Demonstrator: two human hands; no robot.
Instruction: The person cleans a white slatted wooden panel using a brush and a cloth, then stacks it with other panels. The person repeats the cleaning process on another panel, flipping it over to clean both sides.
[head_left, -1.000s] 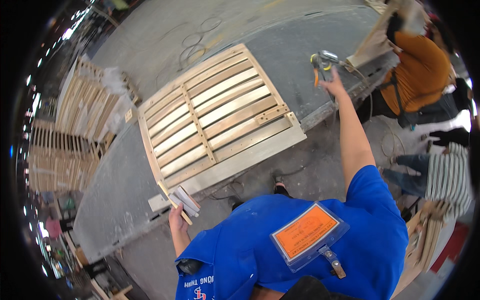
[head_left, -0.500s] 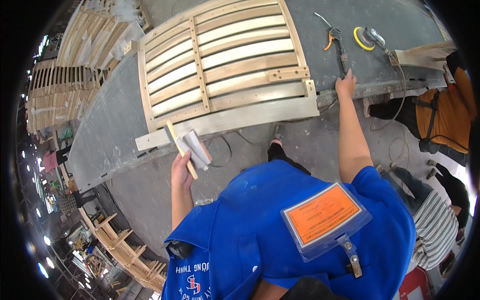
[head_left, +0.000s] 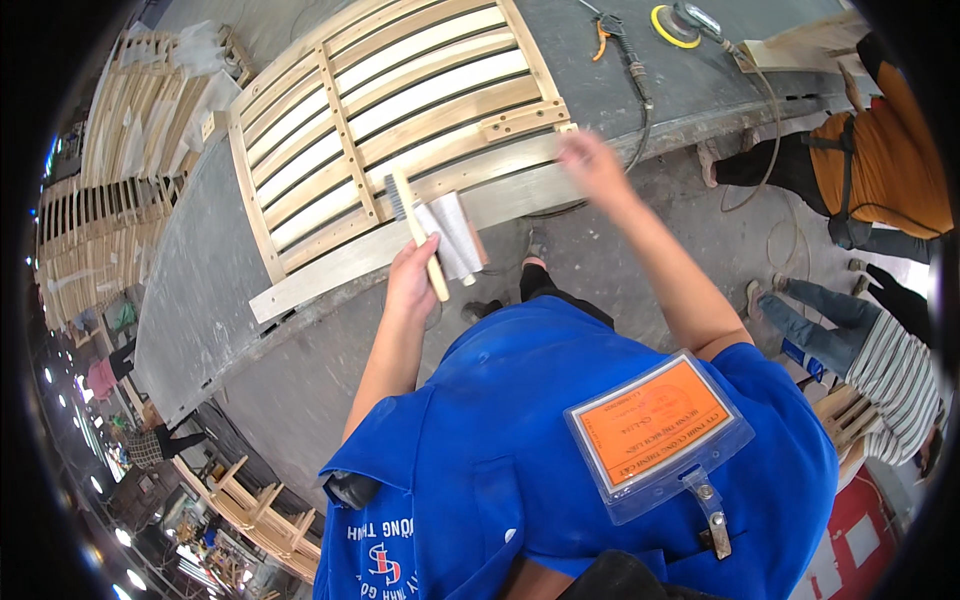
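Observation:
My left hand (head_left: 408, 280) is closed around a wooden-handled brush (head_left: 411, 222) with grey bristles. Folded sheets of sandpaper (head_left: 455, 236) stick out beside the brush from the same hand. Just beyond it lies a slatted wooden panel (head_left: 348, 155) with a long, pale front rail, flat on the dark table. My right hand (head_left: 594, 166) is at the panel's near right corner, smeared by motion, so its fingers cannot be made out. Farther right on the table rests an air blow gun (head_left: 612, 38) with an orange trigger, its hose running toward the table's edge.
A round sander (head_left: 682, 24) with a yellow pad sits at the table's far right, near a wooden piece (head_left: 800, 50). A person in an orange top (head_left: 890, 165) stands at the right. Stacked wooden frames (head_left: 135, 150) are at the far left.
My right hand has let go of the air blow gun and moved left to the panel's corner. My left hand has shifted right with the brush and sandpaper. The view has turned slightly.

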